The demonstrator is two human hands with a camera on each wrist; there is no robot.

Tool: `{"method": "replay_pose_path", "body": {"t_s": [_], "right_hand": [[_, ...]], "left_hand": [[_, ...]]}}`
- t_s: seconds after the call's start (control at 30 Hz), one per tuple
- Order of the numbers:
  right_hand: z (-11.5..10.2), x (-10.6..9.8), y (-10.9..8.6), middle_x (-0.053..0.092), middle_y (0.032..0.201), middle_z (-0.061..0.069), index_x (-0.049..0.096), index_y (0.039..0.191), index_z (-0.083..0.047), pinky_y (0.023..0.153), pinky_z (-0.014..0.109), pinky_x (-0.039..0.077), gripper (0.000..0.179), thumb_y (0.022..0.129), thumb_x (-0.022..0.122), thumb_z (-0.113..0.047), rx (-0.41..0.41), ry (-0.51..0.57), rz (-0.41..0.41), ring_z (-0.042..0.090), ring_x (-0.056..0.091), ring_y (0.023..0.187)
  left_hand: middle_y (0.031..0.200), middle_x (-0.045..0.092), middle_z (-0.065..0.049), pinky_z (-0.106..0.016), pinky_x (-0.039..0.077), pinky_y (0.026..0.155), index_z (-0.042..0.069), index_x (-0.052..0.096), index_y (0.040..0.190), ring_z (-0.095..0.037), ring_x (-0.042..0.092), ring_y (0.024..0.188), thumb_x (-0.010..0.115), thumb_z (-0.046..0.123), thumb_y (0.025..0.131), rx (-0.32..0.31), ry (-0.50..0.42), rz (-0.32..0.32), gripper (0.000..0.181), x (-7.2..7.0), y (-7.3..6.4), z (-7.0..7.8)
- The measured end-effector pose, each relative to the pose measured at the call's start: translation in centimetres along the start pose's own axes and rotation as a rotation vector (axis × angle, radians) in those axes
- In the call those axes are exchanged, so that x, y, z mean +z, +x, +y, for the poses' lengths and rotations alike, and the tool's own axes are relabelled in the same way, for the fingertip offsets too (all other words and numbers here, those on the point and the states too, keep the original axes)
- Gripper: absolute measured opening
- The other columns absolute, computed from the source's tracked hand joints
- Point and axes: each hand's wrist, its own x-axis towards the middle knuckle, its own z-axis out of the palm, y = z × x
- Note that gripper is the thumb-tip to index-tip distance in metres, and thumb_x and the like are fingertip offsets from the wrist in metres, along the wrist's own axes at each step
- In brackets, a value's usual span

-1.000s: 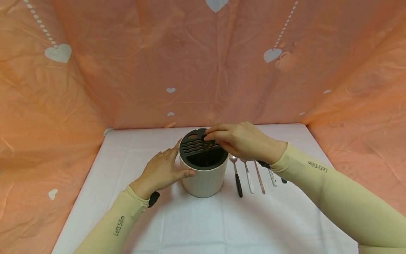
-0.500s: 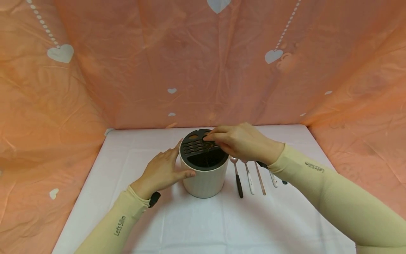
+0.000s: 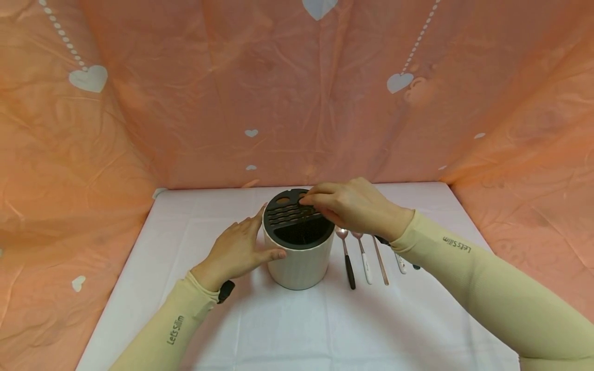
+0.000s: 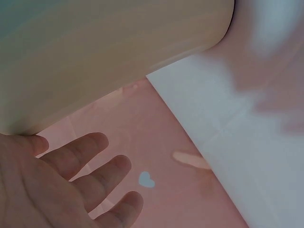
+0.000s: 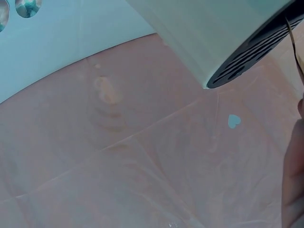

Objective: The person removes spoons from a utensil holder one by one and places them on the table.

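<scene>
A round white utensil holder [image 3: 298, 270] with a black slotted lid [image 3: 285, 214] stands upright on the table. My left hand [image 3: 236, 251] rests against its left side, thumb across the front and another finger along the back left. In the left wrist view the other fingers [image 4: 102, 183] are spread, away from the wall. Over the lid's right part, my right hand [image 3: 355, 206] pinches a slim, gold-coloured metal utensil [image 5: 293, 45] with its narrow end pointing at the lid. The fingers hide most of it, so I cannot tell its kind.
Right of the holder lie a black-handled spoon [image 3: 349, 268], a white-handled spoon [image 3: 366, 265], and a thin copper-coloured utensil [image 3: 381, 265]. A patterned white handle [image 3: 400, 263] and a dark handle end [image 3: 416, 266] show beneath the right forearm. A peach curtain [image 3: 297, 103] borders the white table [image 3: 278, 330].
My right forearm has shifted slightly left while the fingers stay over the lid. The left hand and the holder look the same, apart from a slight shift of the whole view.
</scene>
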Motion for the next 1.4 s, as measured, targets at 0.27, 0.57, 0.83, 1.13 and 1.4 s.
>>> {"method": "replay_pose_path", "body": {"t_s": [0.27, 0.57, 0.83, 1.13, 1.4], "right_hand": [[0.1, -0.1, 0.1, 0.061, 0.108, -0.007, 0.067, 0.111, -0.021, 0.038, 0.025, 0.039, 0.029, 0.085, 0.058, -0.010, 0.009, -0.015, 0.066, 0.010, 0.056, 0.057], [0.4, -0.9, 0.3, 0.062, 0.109, -0.006, 0.067, 0.111, -0.022, 0.038, 0.024, 0.037, 0.033, 0.083, 0.060, -0.007, 0.059, 0.011, 0.192, 0.009, 0.052, 0.055], [1.2, -3.6, 0.6, 0.063, 0.101, -0.003, 0.069, 0.108, -0.018, 0.044, 0.022, 0.040, 0.031, 0.082, 0.061, -0.004, 0.135, 0.056, 0.377, 0.002, 0.048, 0.054], [1.5, -9.4, 0.9, 0.062, 0.086, 0.016, 0.065, 0.097, 0.007, 0.047, 0.015, 0.040, 0.023, 0.077, 0.057, 0.016, 0.206, 0.193, 0.625, 0.007, 0.048, 0.052], [3.8, -11.4, -2.6, 0.059, 0.088, 0.016, 0.065, 0.103, 0.005, 0.047, 0.020, 0.046, 0.022, 0.084, 0.055, 0.008, 0.568, 0.417, 0.614, 0.012, 0.047, 0.039]], "left_hand": [[0.130, 0.050, -0.013, -0.042, 0.031, 0.101, 0.028, 0.002, 0.149, -0.027, 0.046, 0.119, 0.044, 0.084, 0.066, -0.004, -0.004, 0.000, 0.109, 0.0, 0.0, 0.0], [0.131, 0.049, -0.013, -0.042, 0.031, 0.101, 0.025, 0.006, 0.149, -0.026, 0.045, 0.120, 0.044, 0.084, 0.066, 0.002, -0.001, 0.008, 0.110, 0.1, 0.0, 0.0], [0.134, 0.047, -0.012, -0.046, 0.028, 0.103, 0.023, 0.007, 0.150, -0.026, 0.042, 0.123, 0.044, 0.084, 0.066, 0.006, -0.003, 0.006, 0.110, 0.0, 0.0, 0.0], [0.131, 0.050, -0.012, -0.042, 0.032, 0.100, 0.024, 0.007, 0.150, -0.026, 0.046, 0.119, 0.045, 0.084, 0.065, 0.009, 0.000, 0.012, 0.111, -0.1, 0.0, 0.0], [0.128, 0.052, -0.013, -0.044, 0.035, 0.097, 0.028, 0.003, 0.149, -0.029, 0.048, 0.116, 0.046, 0.084, 0.064, -0.006, -0.001, 0.012, 0.110, -0.2, -0.1, -0.2]]}}
